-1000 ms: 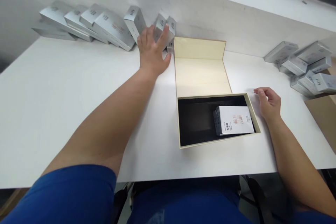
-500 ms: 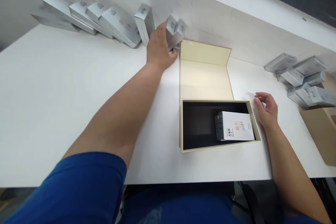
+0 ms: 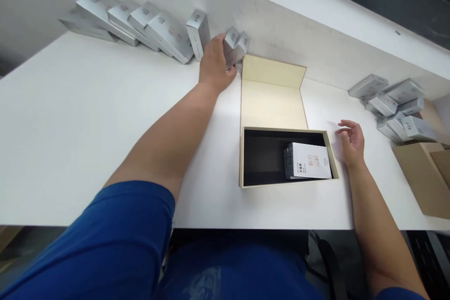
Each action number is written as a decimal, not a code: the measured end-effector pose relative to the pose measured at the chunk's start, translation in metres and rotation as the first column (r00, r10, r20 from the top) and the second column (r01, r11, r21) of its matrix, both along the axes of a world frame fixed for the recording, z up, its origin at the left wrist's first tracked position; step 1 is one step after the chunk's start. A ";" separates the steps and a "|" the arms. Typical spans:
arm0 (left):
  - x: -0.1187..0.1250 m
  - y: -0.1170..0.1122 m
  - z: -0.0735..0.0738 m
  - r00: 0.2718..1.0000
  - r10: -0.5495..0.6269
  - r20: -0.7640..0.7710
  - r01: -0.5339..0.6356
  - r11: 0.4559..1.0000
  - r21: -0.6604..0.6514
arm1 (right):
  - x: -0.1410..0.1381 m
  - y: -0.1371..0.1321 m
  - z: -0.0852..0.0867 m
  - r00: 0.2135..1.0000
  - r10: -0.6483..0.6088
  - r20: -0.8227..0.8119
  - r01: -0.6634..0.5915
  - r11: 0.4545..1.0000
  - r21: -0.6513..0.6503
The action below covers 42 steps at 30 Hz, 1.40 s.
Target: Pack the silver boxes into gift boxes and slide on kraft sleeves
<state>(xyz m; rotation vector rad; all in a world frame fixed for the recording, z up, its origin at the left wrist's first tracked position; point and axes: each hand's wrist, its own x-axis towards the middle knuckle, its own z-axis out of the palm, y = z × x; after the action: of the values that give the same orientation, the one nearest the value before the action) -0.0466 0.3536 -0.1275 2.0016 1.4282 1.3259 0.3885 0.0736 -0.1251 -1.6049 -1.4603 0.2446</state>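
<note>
At the back wall my left hand (image 3: 213, 65) has its fingers and thumb curved around a small silver-grey tea box (image 3: 231, 40); its fingertips are partly hidden. A second tilted silver box (image 3: 242, 45) leans right beside that one. In front of me lies an open cream-edged gift box (image 3: 288, 184) with a dark inside, its lid (image 3: 272, 103) folded back toward the wall. A white printed tea box (image 3: 311, 161) lies in its right part, over another dark-sided piece. My right hand (image 3: 352, 143) rests on the table right of the gift box, fingers loosely bent and apart, holding nothing.
Several silver boxes (image 3: 168, 33) lean in a row along the wall at back left, with one upright box (image 3: 198, 33) at the row's end. More silver boxes (image 3: 397, 103) are piled at right, behind a brown cardboard box (image 3: 415, 173). The white table's (image 3: 105, 117) front edge runs close to my body.
The view has shifted slightly, so the gift box and table edge appear a little higher. Both hands keep nearly the same place and pose.
</note>
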 end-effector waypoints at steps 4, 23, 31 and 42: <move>-0.002 -0.002 -0.001 1.000 0.004 0.000 -0.004 1.000 0.011 | 0.002 0.003 -0.001 0.998 -0.031 -0.045 0.031 0.999 -0.007; -0.051 -0.097 -0.010 0.987 -0.048 0.154 0.047 0.999 0.012 | 0.009 0.009 -0.007 0.984 -0.017 -0.177 0.003 0.996 -0.084; -0.138 -0.127 -0.007 0.996 -0.016 0.090 0.032 0.983 -0.180 | 0.014 0.008 -0.009 0.989 -0.006 -0.146 -0.007 0.996 -0.092; -0.110 -0.161 0.037 0.989 0.122 0.087 -0.119 0.992 -0.037 | 0.013 0.005 -0.006 0.984 -0.031 -0.175 0.002 0.987 -0.162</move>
<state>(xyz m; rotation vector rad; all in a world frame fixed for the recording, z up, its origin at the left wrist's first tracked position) -0.1566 0.1927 -0.0902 1.8373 1.5398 1.4140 0.4015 0.0783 -0.1313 -1.6771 -1.3173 0.4949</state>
